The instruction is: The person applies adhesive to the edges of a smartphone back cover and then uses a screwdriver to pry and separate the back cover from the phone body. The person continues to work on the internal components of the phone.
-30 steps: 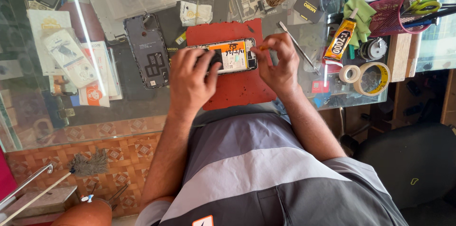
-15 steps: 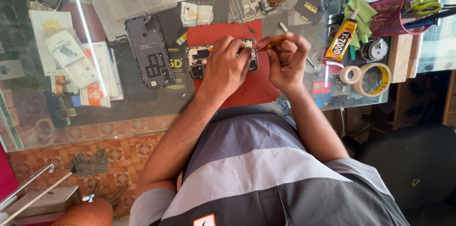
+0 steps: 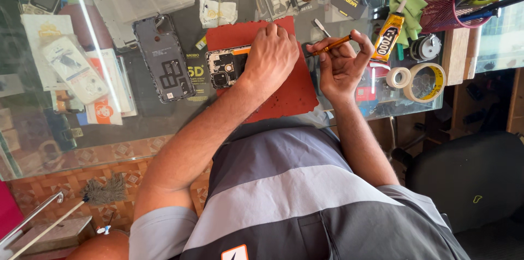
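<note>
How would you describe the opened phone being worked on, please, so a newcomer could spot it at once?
Find the red mat on the glass table. The opened phone lies at its left edge, under the left hand. Unlike the separate grey back cover further left, its circuitry is exposed.

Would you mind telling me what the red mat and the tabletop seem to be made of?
The red mat looks like matte rubber or silicone: flat, dull, no glare. The tabletop appears to be glass: a bright streak reflects off it and floor tiles show through.
</note>
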